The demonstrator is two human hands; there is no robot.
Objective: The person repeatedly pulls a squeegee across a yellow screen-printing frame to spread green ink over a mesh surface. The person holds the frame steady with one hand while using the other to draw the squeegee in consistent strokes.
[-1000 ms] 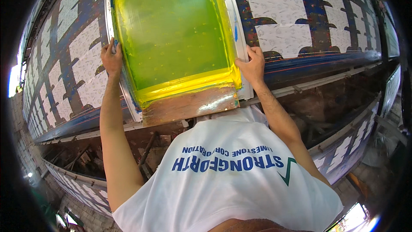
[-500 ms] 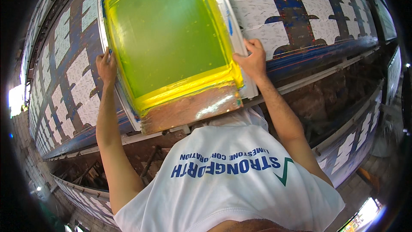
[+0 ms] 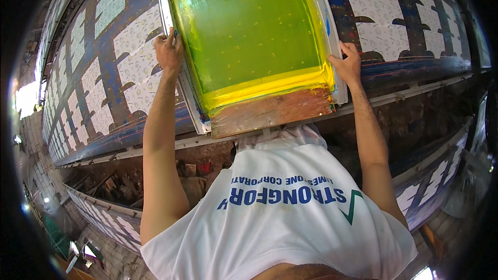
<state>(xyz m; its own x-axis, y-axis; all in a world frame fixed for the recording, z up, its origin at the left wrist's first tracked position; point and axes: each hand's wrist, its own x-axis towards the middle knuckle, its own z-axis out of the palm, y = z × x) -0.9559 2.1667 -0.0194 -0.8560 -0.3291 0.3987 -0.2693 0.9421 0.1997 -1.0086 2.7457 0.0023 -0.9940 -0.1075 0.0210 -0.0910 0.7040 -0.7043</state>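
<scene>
A printing screen [image 3: 249, 31] with green-yellow mesh, yellow borders, a pale frame and a wooden strip [image 3: 267, 114] along its near edge lies over the printing table, in front of my torso. My left hand [image 3: 168, 52] grips the frame's left side, fingers curled over the rail near the upper part. My right hand [image 3: 346, 62] grips the right side a little lower, thumb against the yellow border. White printed cut fabric pieces [image 3: 376, 26] lie on the dark, paint-flecked table [image 3: 345, 15] on both sides of the screen.
A metal rail [image 3: 88, 162] runs along the table's near edge, above a dark cavity [image 3: 116, 186] with clutter. Another surface with white pieces [image 3: 104, 212] curves below it behind my arms. A brick-paved floor [image 3: 31, 145] shows at the left, with green material [image 3: 57, 238] lower down.
The screen and both my hands sit farther right in the picture than in both earlier frames, and the surroundings have shifted too. Both hands keep their hold on the frame's sides.
</scene>
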